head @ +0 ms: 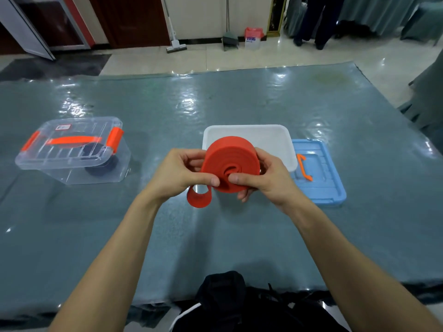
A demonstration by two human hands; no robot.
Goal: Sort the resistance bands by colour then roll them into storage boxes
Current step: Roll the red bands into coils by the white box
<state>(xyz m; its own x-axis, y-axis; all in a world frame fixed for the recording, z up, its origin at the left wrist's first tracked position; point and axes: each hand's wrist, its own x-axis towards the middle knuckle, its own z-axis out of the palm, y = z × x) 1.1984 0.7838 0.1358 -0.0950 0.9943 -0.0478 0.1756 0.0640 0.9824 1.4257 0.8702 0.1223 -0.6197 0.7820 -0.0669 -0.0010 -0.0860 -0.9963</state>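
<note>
Just short of the white box [249, 133], left hand [182, 172] and right hand [266, 178] clamp the coiled red band [230, 156], its loose tail [199, 200] dangling under the left hand.

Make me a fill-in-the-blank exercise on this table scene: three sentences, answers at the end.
1. The left hand and the right hand hold the red band in front of the ____ tray.
2. The roll inside the closed clear box is ____.
3. The blue lid lies on the tray's ____ side.

Answers: white; black; right.
</note>
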